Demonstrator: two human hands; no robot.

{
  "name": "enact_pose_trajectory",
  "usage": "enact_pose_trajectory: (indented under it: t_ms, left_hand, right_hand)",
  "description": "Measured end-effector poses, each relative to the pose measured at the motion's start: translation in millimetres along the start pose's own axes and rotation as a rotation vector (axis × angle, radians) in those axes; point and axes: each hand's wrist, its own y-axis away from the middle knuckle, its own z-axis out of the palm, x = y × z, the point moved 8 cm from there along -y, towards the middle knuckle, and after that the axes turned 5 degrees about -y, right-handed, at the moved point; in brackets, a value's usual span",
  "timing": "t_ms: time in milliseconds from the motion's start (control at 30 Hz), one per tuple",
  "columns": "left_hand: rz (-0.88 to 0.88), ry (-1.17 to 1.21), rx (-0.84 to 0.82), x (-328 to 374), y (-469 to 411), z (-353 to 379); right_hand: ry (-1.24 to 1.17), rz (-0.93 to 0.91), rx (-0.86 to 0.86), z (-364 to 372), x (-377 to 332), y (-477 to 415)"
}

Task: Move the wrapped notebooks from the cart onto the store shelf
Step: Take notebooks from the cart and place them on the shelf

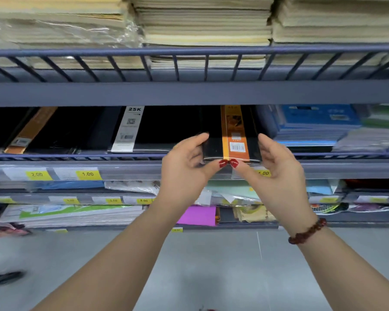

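Observation:
A stack of wrapped black notebooks with an orange band [233,140] lies partly inside the middle shelf [121,157], its near end over the wire front rail. My left hand [186,169] holds its left side, fingers curled along the edge, thumb against the front. My right hand [276,169] holds the right side the same way, and both thumbs meet at the front edge under the orange band. More black notebooks lie on the same shelf: one with a white 25K band [128,129] and one with an orange band [29,131] at far left. The cart is out of view.
Cream paper stacks [202,25] fill the upper shelf behind a wire rail. Blue and green wrapped books [319,124] lie right of the held stack. Yellow price tags [88,174] line the shelf edge. Lower shelves hold mixed paper goods. Grey floor lies below.

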Motion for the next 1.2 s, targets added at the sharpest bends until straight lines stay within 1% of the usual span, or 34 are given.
enact_pose_trajectory:
  t_ms: [67,167,267,333,433,600,733,867,1000,1100,1200]
  left_hand:
    - [0.021,-0.103,0.001,3.8,-8.8,4.2]
    - [0.05,-0.199,0.016,7.1,-20.3,9.5]
    - [0.076,-0.315,0.032,9.9,-30.5,13.6]
    - [0.081,-0.333,0.02,9.2,-37.1,16.7]
    - [0.067,-0.342,-0.005,6.4,-44.6,19.5]
    - [0.053,-0.327,0.0,1.5,-50.8,18.8]
    - [0.044,-0.305,0.0,0.2,-49.5,18.3]
    - [0.058,-0.316,-0.023,0.9,-45.9,19.1]
    - [0.084,-0.449,-0.044,6.3,-40.2,18.5]
    - [0.111,-0.607,-0.099,13.4,-29.9,14.5]
    - [0.142,-0.779,-0.142,25.4,-11.6,-1.2]
  right_hand:
    - [0.114,-0.092,0.004,-3.1,-1.9,-5.6]
    - [0.303,-0.233,0.061,-5.6,-8.9,-15.0]
    - [0.446,-0.264,0.044,-1.2,-8.9,-24.1]
    - [0.511,-0.282,0.043,0.5,-7.9,-28.4]
    - [0.542,-0.311,0.056,1.1,-6.7,-33.8]
    - [0.553,-0.346,0.084,1.7,-2.5,-38.3]
    - [0.52,-0.332,0.088,1.8,2.8,-40.5]
    - [0.506,-0.307,0.048,3.3,4.6,-37.3]
    - [0.534,-0.248,-0.061,7.6,3.4,-35.5]
    - [0.634,-0.206,-0.162,5.1,-6.8,-33.9]
    - [0.747,-0.235,-0.174,-5.2,-29.4,-27.3]
